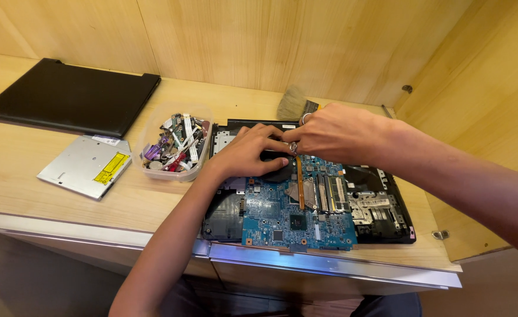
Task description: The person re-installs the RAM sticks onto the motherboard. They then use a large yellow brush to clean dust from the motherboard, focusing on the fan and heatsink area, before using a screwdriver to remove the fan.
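Both hands were up at the back edge of the blue motherboard (pixel 297 217) sitting in the opened laptop base (pixel 388 217) on the table (pixel 48 199). Left hand (pixel 247 155) rested curled on the black fan; right hand (pixel 341 135) was pinched, couldn't tell on what. I'd keep pressure light near that copper heatpipe (pixel 299 188).

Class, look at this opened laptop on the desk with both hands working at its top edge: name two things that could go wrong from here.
1. Both hands, left hand and right hand, press on the bare blue circuit board; a slip might bend it or its copper pipe.
2. The laptop base lies close to the desk's front edge, so a hard push could possibly slide it off.
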